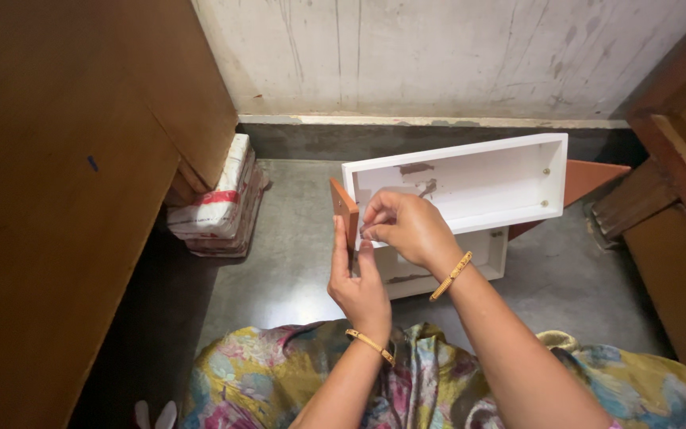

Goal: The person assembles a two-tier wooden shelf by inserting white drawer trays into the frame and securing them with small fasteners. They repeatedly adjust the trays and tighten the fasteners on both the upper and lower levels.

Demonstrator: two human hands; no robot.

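A white open box frame point(470, 171) with a brown outer side is held up on edge above the grey floor. My left hand point(359, 286) grips its near left end, fingers pointing up along the brown edge point(344, 208). My right hand point(406, 226) is at the same end, its fingertips pinched together against the white inner face; whatever they pinch is too small to see. Two small round fittings point(546, 187) show on the frame's far end wall. Both wrists wear thin gold bangles.
A second white panel point(486, 250) lies on the floor under the frame. A brown board point(593, 179) lies behind it. A tall wooden cabinet point(65, 199) stands left, stacked sacks point(220, 210) beside it, wooden furniture point(676, 222) right, a plastered wall behind.
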